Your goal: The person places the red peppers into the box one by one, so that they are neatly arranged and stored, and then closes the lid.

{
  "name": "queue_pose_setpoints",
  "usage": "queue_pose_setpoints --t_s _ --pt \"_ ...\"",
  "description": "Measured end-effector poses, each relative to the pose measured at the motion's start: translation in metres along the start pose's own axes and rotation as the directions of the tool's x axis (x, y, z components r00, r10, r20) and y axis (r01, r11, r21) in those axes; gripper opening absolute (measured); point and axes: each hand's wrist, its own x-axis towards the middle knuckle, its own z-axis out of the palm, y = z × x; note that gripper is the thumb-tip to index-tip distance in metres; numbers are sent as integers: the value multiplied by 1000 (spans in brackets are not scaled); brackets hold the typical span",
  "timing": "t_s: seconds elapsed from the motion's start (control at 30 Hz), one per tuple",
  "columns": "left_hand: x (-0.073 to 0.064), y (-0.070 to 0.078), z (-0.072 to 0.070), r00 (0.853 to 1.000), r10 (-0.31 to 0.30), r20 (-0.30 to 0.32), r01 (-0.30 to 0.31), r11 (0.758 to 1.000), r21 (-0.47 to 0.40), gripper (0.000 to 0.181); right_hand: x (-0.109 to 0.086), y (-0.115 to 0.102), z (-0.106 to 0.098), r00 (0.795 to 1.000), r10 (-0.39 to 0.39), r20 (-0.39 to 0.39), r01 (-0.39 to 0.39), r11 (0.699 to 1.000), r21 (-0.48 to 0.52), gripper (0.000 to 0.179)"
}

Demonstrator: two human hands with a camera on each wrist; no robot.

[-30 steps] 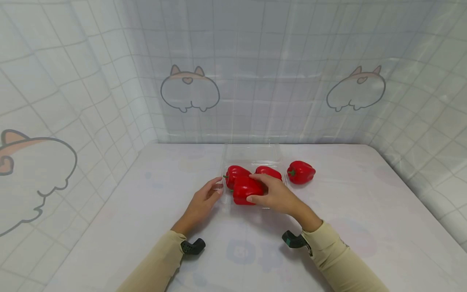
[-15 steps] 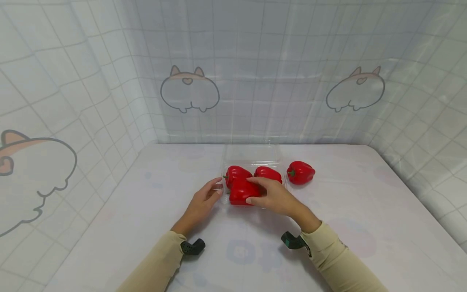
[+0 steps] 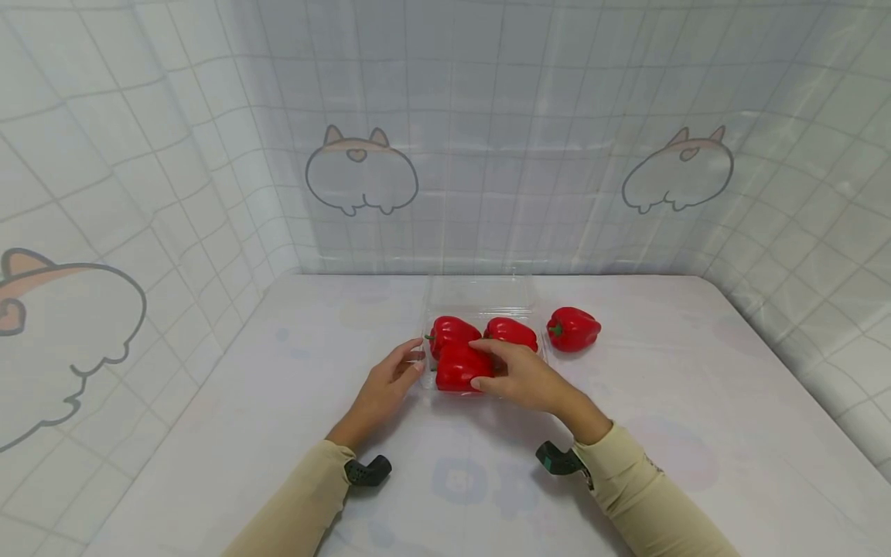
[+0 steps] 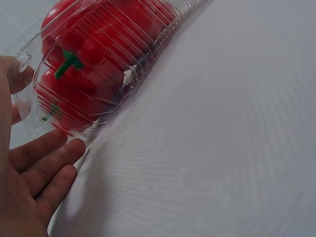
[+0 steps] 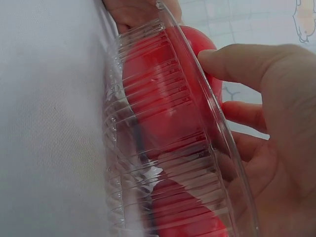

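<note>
In the head view, my right hand (image 3: 524,375) holds a red bell pepper (image 3: 459,368) by its right end, thumb on the near side and fingers over the top. That pepper lies low in the front left of a clear plastic clamshell box (image 3: 480,292), whose lid stands folded back. Behind it in the box are a left pepper (image 3: 452,331) and a right pepper (image 3: 511,330). My left hand (image 3: 387,384) rests at the box's left end, fingers loosely spread. The left wrist view shows its fingertips (image 4: 76,148) right beside the ribbed wall.
One more red bell pepper (image 3: 574,329) lies on the white tablecloth (image 3: 668,371), just right of the box. A tiled-pattern curtain (image 3: 487,155) with cartoon animals rises behind and along both sides of the table.
My right hand has shifted slightly left, bringing its bell pepper left and lower into the box's front left. The left hand has stayed in place.
</note>
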Motion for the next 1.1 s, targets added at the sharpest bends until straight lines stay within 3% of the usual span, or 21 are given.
queue_pose_setpoints --t_s 0.67,1.1 --pt "0 0 -2 1000 17 12 -17 1000 -3 51 -2 -1 2 1000 5 15 -5 1000 15 64" --pt "1 -2 -1 1000 7 14 -7 1000 -12 52 -2 -1 1 999 -36 22 36 999 3 65"
